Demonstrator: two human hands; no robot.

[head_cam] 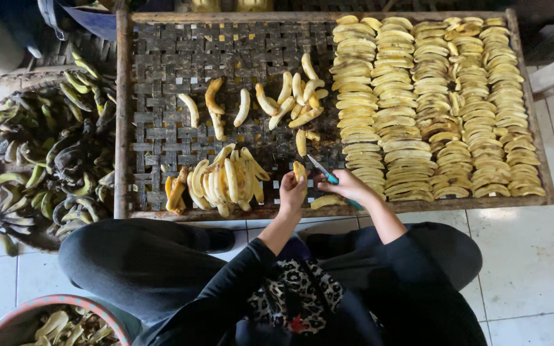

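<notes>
Head view, left hand: the left hand (292, 191) is clenched around a peeled banana (299, 170), pale yellow and smooth, its tip poking up above the fingers.
Head view, right hand: the right hand (347, 186) grips a knife (324, 172) with a teal handle, the thin blade pointing toward the banana, just beside it.
Tray: a woven tray (161, 96) of dark flat strips in a wooden frame, both hands over its near edge.
Slices: flat banana slices (431, 102) in tight overlapping rows on the right.
Heap: whole peeled bananas (226, 182) near the left hand.
Peels: green-black peels (52, 154) in a basket, well apart on the left.
Floor: pale tiles (533, 256).
</notes>
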